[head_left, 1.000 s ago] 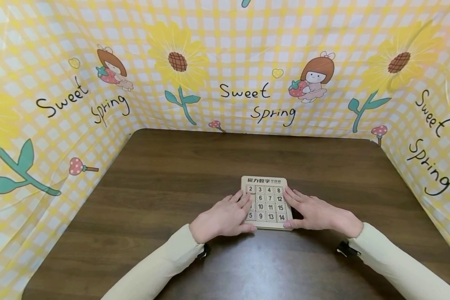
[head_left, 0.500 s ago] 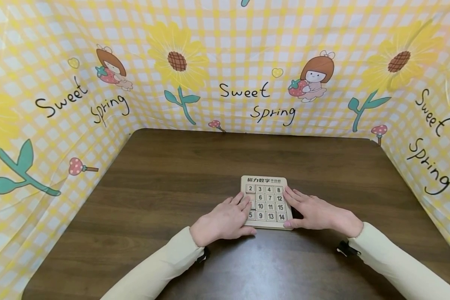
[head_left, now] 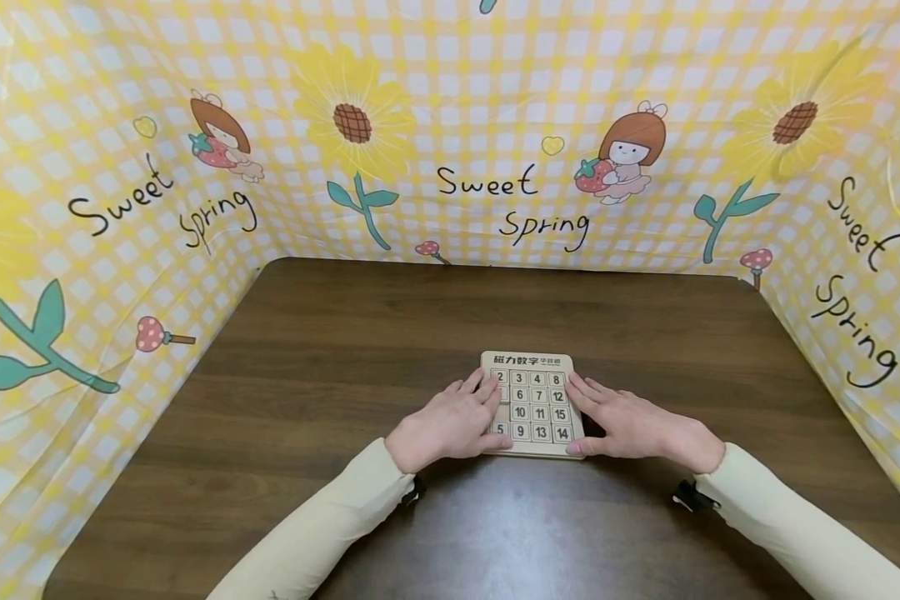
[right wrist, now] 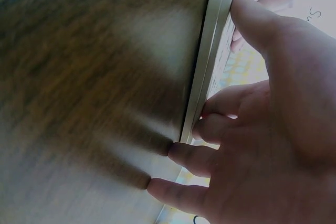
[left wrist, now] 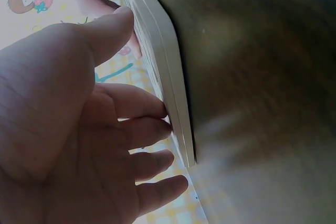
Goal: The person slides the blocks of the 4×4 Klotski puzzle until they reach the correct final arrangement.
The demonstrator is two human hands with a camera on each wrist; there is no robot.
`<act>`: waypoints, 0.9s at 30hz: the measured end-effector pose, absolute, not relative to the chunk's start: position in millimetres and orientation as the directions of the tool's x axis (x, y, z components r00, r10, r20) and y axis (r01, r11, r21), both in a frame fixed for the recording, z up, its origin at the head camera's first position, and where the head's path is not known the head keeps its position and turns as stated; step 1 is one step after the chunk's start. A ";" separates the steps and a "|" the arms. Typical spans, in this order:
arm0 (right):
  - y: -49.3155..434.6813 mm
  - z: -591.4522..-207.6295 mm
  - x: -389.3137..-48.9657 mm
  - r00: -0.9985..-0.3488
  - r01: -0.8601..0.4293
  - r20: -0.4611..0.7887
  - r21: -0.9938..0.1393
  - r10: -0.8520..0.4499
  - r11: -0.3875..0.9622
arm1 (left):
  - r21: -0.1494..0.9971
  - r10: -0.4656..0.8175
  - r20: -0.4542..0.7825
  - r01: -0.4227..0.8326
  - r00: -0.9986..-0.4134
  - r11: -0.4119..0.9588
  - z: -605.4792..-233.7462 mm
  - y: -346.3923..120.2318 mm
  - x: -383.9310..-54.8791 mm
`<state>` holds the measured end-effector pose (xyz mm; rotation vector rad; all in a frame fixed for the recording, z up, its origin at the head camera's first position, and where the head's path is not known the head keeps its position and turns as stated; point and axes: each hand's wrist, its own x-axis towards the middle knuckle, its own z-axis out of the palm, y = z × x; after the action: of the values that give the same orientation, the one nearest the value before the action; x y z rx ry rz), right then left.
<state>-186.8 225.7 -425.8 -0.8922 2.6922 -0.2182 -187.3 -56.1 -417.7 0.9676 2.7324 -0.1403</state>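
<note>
A pale wooden sliding number puzzle [head_left: 528, 362] with black numbered tiles lies flat on the table. My left hand [head_left: 453, 419] reaches over its left side, with fingertips on the left column around the tile below 2. Its thumb rests at the lower left edge, by the 5. A bare slot shows in that column above the 5, partly covered by the fingers. From the other side, my right hand [head_left: 633, 425] touches the puzzle's right edge with extended fingers, its thumb at the lower right corner. In the right wrist view two fingertips [right wrist: 157, 184] reach the tabletop beside the board.
The dark wood-grain table [head_left: 345, 333] is enclosed at the back and sides by a yellow checked cloth [head_left: 480, 100] printed with flowers and lettering. Dark clips or straps [head_left: 693, 497] sit at the sleeve cuffs.
My left hand has shifted slightly away from me along the left column. The tile under its fingers has slid up, so the bare slot now lies below it. The right hand stays put.
</note>
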 end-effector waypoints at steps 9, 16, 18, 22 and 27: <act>225.9 -425.9 -186.3 -0.766 -0.548 -0.241 -0.238 -0.596 0.802 | 0.014 0.629 -0.255 0.648 -0.734 0.762 -415.0 -59.7 -179.2; 226.1 -426.1 -187.4 -0.766 -0.548 -0.244 -0.235 -0.595 0.802 | -0.005 0.688 -0.229 0.708 -0.688 0.706 -413.1 -66.9 -152.4; 226.1 -426.2 -187.7 -0.766 -0.549 -0.244 -0.235 -0.595 0.802 | -0.017 0.693 -0.228 0.714 -0.684 0.700 -414.0 -68.9 -145.7; 226.2 -426.0 -187.9 -0.765 -0.547 -0.249 -0.236 -0.594 0.803 | -0.041 0.694 -0.220 0.717 -0.685 0.695 -415.4 -71.5 -136.4; 226.2 -425.8 -187.1 -0.766 -0.545 -0.250 -0.237 -0.593 0.804 | -0.069 0.697 -0.201 0.720 -0.688 0.691 -415.9 -70.7 -132.6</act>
<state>-187.1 226.2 -425.8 -0.8688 2.6793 -0.2156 -132.6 -70.7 -415.9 1.1567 2.7401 -0.2129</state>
